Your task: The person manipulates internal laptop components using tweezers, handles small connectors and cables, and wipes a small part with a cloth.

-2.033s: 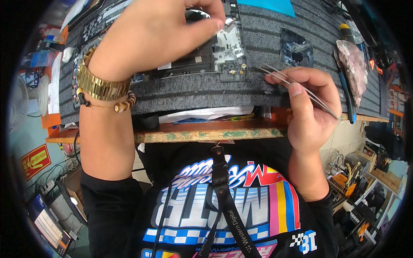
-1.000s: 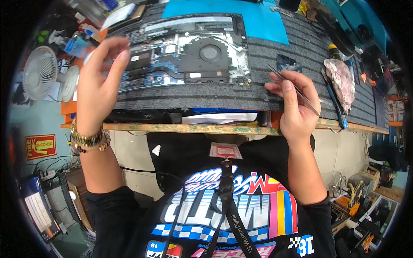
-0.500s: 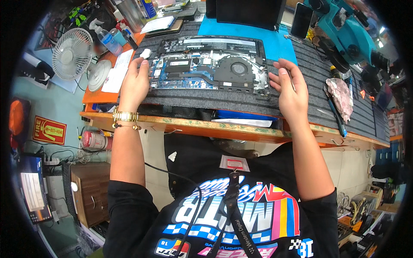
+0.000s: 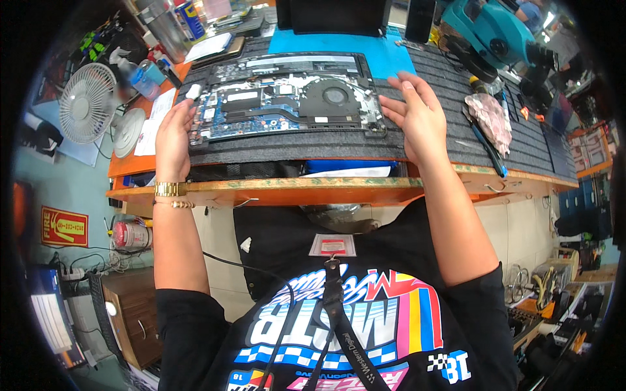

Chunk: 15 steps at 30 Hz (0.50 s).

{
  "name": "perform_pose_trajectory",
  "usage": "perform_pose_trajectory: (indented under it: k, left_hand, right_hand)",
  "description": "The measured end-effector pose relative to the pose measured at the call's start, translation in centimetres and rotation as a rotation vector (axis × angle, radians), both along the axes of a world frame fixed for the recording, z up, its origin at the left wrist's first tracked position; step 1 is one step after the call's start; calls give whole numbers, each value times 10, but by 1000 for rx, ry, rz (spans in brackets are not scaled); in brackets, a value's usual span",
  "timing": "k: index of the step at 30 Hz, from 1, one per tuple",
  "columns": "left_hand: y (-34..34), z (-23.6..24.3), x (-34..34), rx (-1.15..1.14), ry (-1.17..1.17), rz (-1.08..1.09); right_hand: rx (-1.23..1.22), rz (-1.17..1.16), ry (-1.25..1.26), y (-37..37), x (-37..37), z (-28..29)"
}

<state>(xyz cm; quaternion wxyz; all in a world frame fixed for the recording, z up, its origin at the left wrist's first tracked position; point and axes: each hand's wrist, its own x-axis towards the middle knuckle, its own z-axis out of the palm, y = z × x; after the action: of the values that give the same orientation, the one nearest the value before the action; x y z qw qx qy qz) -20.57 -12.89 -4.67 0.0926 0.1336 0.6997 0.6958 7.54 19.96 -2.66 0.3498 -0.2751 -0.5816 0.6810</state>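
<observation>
One striped mat (image 4: 456, 127), opened laptop (image 4: 287, 98) between hands (image 4: 173, 135) (image 4: 420, 120); white fan (image 4: 88, 104)

A crowded electronics repair workshop.
From where I stand, there's an opened laptop (image 4: 287, 109), its fan (image 4: 334, 98) and circuit board (image 4: 251, 124) bare, on a ribbed mat (image 4: 287, 148), and a teal microscope (image 4: 489, 31) (bulky thing) nearby.

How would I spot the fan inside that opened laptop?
On the grey striped mat lies an opened laptop, between the left hand and the right hand. In its right half sits the dark cooling fan, whose big round hub sets it apart from its angular neighbours.
</observation>
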Motion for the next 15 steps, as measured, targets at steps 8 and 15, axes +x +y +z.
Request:
perform_pose_trajectory:
  k: [8,15]
  left_hand:
    - [-1,10,9,129,-42,-44]
    - [-14,15,4,425,-482,-246]
  right_hand:
    - [-13,-54,-20,-4,4,16]
    - [-44,-76,-4,6,7,31]
